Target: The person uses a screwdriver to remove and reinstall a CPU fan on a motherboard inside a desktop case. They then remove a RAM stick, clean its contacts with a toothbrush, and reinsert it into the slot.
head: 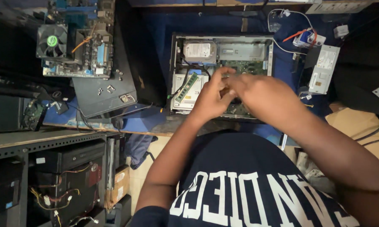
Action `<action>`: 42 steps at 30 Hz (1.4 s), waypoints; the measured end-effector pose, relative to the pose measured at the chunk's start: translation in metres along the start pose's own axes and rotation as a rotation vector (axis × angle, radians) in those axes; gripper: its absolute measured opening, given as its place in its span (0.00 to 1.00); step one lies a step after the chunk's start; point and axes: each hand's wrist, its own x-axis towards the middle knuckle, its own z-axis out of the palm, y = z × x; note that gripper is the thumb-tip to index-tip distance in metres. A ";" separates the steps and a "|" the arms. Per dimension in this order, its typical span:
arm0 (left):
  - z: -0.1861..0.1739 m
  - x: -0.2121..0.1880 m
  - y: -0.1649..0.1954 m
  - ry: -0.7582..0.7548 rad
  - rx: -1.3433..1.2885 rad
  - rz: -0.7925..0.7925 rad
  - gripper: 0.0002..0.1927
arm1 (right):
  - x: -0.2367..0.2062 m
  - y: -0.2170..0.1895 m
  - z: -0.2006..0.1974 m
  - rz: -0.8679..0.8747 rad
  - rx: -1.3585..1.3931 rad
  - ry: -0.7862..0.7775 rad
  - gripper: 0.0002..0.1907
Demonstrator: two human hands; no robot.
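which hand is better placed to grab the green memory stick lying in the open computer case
Probably the left. The left hand sits right beside the green memory stick on that side of the open computer case. The right hand would have to cross over it. Both hands are busy together on something small.

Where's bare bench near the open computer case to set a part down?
Bare blue bench lies between the black panel and the computer case. Right of the case is crowded: power supply, cables. Both hands block the case's front.
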 end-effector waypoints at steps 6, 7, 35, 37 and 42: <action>-0.005 -0.066 -0.076 0.219 0.118 0.200 0.20 | 0.002 0.006 0.019 0.182 -0.225 -0.070 0.22; -0.010 -0.083 -0.094 0.203 -0.177 0.060 0.14 | 0.000 0.007 0.020 0.185 -0.223 -0.058 0.23; 0.000 -0.247 -0.153 0.278 0.815 -1.079 0.15 | -0.031 0.015 0.049 0.241 0.003 0.083 0.22; 0.001 -0.251 -0.154 0.410 0.832 -1.022 0.14 | -0.032 0.014 0.049 0.238 -0.019 0.091 0.22; 0.003 -0.263 -0.139 0.442 0.537 -0.756 0.09 | -0.033 0.014 0.051 0.251 -0.012 0.083 0.23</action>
